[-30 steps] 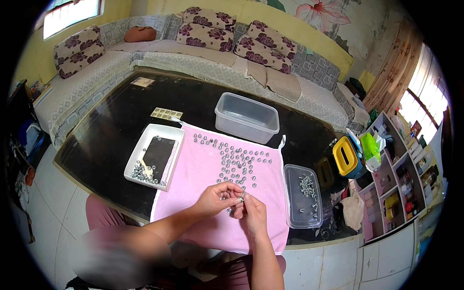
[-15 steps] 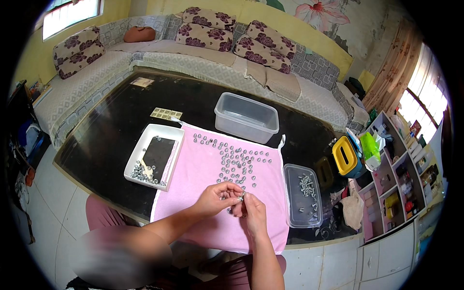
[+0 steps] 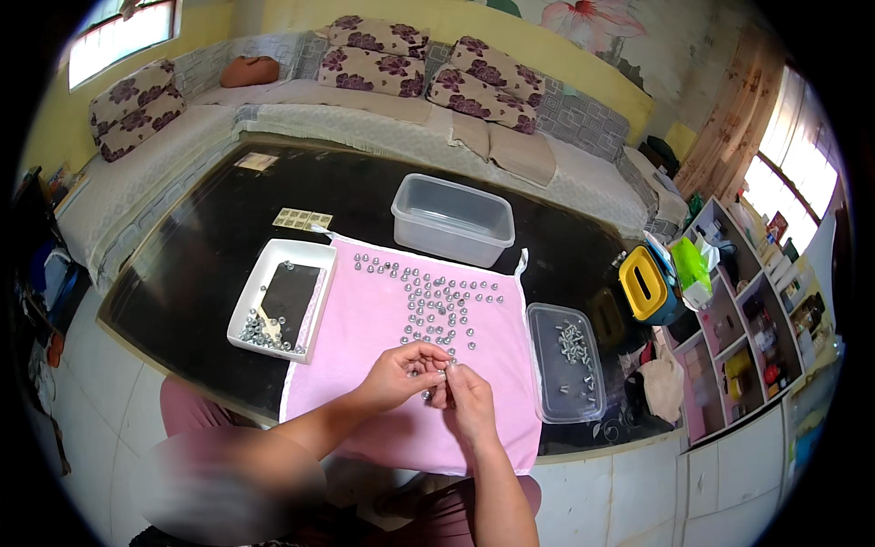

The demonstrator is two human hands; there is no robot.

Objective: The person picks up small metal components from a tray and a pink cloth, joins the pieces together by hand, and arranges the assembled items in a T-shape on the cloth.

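My left hand (image 3: 406,374) and my right hand (image 3: 469,397) meet over the lower part of a pink cloth (image 3: 355,392). Both pinch at one small silver fastener (image 3: 452,362), mostly covered by the fingertips. Beyond them, several small silver fasteners (image 3: 440,310) stand in rough rows on the cloth. A few more lie just under my hands, partly hidden. To the left, a white tray (image 3: 235,314) holds loose metal nuts (image 3: 258,330) gathered at its near end. On the right, a shallow clear plastic lid (image 3: 538,365) contains a heap of silver bolts (image 3: 572,342).
A clear plastic bin (image 3: 453,239) stands beyond the cloth on the dark table (image 3: 182,264). A yellow-topped box (image 3: 643,284) and a pale cloth (image 3: 663,387) sit at the right edge, beside shelves (image 3: 734,365). A sofa (image 3: 365,128) lines the far side.
The whole view has shifted slightly, so things sit a little farther left. My hands stay together over the cloth, their fingers moving slightly around the fastener.
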